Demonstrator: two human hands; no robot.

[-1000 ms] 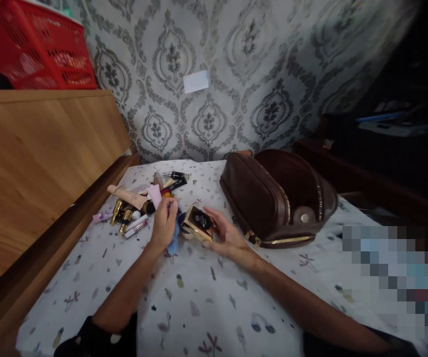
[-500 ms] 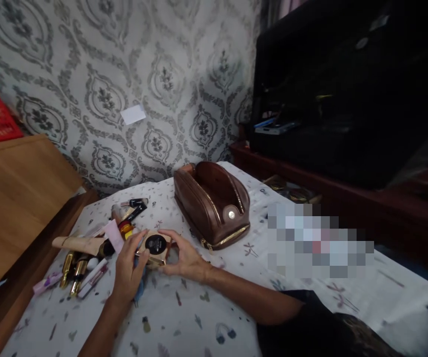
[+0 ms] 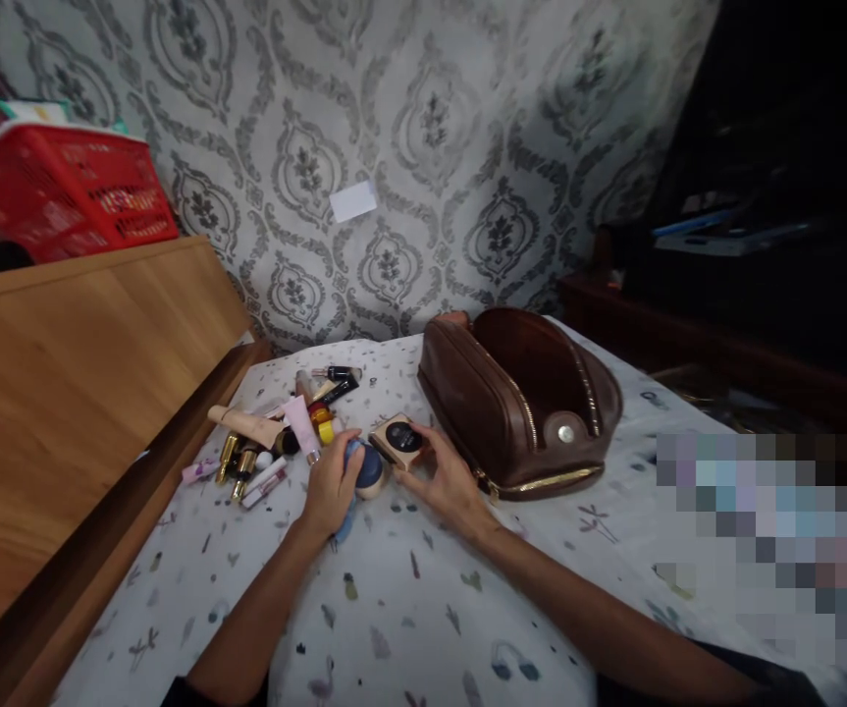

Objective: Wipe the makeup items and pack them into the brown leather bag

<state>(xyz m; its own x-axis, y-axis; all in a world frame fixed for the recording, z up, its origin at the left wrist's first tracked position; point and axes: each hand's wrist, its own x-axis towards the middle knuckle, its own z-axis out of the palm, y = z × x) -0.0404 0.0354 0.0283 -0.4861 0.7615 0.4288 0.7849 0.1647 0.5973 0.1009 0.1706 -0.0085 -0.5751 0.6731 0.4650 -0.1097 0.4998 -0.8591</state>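
Square gold box with round black label (image 3: 397, 440) is sitting between the hands, mid-worktop (image 3: 408, 609). Right hand's (image 3: 456, 491) fingers are gripping its right side. Left hand's (image 3: 330, 488) fingers are gripping a blue cloth (image 3: 344, 523); can't tell if the round navy-lidded jar (image 3: 370, 469) alongside is being held too. Mixed cosmetics (image 3: 250, 425) are lying near the left edge; open brown leather bag (image 3: 482, 403) is standing near the far right corner.

Square case (image 3: 397, 442): smooth, metallic-looking edges
Bag (image 3: 467, 393): smooth, leather-like, soft sheen
Bag's zip (image 3: 555, 480): shiny metal
Basket (image 3: 62, 187): glossy plastic
Side panel (image 3: 91, 344): smooth, wood-grained, faint sheen
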